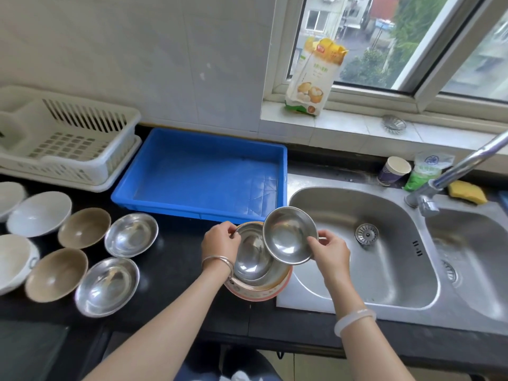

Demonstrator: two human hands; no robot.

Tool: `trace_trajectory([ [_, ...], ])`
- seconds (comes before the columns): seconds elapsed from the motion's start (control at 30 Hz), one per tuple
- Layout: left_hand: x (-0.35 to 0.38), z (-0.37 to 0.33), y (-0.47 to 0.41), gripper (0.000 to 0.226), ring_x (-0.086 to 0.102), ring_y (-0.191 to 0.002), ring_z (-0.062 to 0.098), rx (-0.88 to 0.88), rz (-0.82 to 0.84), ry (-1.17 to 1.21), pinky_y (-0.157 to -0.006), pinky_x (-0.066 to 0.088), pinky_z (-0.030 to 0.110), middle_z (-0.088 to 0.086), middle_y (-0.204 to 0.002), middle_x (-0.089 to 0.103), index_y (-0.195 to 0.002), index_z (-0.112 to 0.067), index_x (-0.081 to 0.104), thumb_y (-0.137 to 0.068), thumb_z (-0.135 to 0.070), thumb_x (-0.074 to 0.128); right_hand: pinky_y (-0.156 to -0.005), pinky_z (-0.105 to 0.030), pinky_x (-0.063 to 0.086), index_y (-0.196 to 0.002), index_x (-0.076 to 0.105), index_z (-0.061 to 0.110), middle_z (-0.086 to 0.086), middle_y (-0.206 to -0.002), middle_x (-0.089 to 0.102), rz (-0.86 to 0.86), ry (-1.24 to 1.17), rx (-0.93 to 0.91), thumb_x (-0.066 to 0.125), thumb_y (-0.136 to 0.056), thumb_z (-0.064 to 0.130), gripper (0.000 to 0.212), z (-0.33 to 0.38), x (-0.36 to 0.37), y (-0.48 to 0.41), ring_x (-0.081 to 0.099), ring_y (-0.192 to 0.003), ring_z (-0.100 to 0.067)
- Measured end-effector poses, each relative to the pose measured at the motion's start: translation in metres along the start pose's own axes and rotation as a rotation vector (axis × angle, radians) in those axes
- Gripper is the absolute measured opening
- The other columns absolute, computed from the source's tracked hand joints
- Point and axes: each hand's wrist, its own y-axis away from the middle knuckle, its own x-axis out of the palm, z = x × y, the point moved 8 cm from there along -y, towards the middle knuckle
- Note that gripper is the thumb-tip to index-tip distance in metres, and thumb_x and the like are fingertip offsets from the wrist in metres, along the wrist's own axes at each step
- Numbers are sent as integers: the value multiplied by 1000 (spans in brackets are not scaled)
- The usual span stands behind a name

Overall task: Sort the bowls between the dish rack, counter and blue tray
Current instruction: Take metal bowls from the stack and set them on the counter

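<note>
The right hand [331, 253] pinches the rim of a lifted steel bowl [288, 235], tilted at centre frame. The left hand [220, 243] curls its fingers over the rim of a stacked steel bowl [251, 259], which sits inside a pink bowl [258, 294] on the black table [178, 257] beside the sink [365, 270]. To the lower left, two steel bowls [131, 234], two brown bowls [83, 227] and white bowls [38, 213] lie on the table. Behind them are the blue tray [206, 171] and, upper left, the dish rack [68, 138].
</note>
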Motion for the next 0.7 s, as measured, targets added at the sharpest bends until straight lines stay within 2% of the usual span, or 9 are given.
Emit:
trace_trajectory([
  [0.1, -8, -1, 1, 10, 62, -73, 16, -14, -24, 41, -60, 46, 23, 0, -82, 70, -85, -14, 67, -85, -16, 57, -73, -40, 55, -75, 67, 23, 4, -67, 69, 18, 13, -13, 63, -78, 18, 7, 7, -1, -1, 69, -70, -24],
  [0.2, -23, -1, 2, 11, 58, -72, 10, -12, -72, 71, -56, 39, 15, -2, -84, 69, -88, -14, 68, -85, -16, 58, -61, -31, 48, -71, 66, 25, 7, -63, 69, 60, 0, -38, 61, -76, 19, 9, 16, 2, -1, 70, -68, -22],
  [0.27, -36, 3, 3, 12, 58, -73, 10, -29, -97, 93, -54, 37, 14, -4, -84, 69, -89, -14, 69, -85, -17, 58, -61, -32, 50, -70, 66, 26, 7, -64, 70, 86, -41, -51, 62, -76, 18, 11, 22, 5, 0, 70, -67, -21],
  [0.37, -57, 14, 5, 12, 59, -75, 9, -61, -127, 127, -63, 40, 18, -6, -81, 68, -88, -14, 70, -83, -16, 59, -68, -39, 59, -69, 67, 26, 1, -68, 70, 129, -112, -80, 64, -78, 12, 16, 36, 15, 0, 65, -62, -18],
  [0.57, -96, 70, 18, 9, 59, -76, 9, -188, -178, 227, -69, 41, 22, -8, -78, 63, -88, -17, 68, -81, -14, 63, -58, -27, 54, -72, 68, 22, -3, -71, 68, 273, -163, -115, 66, -83, 15, 13, 69, 71, 1, 65, -65, -16],
  [0.7, -112, 118, 34, 11, 59, -77, 12, -308, -199, 265, -72, 42, 24, -1, -82, 67, -91, -12, 68, -81, -12, 65, -59, -28, 55, -76, 65, 19, -6, -77, 67, 391, -64, -108, 63, -85, 14, 10, 78, 133, 5, 64, -63, -16],
])
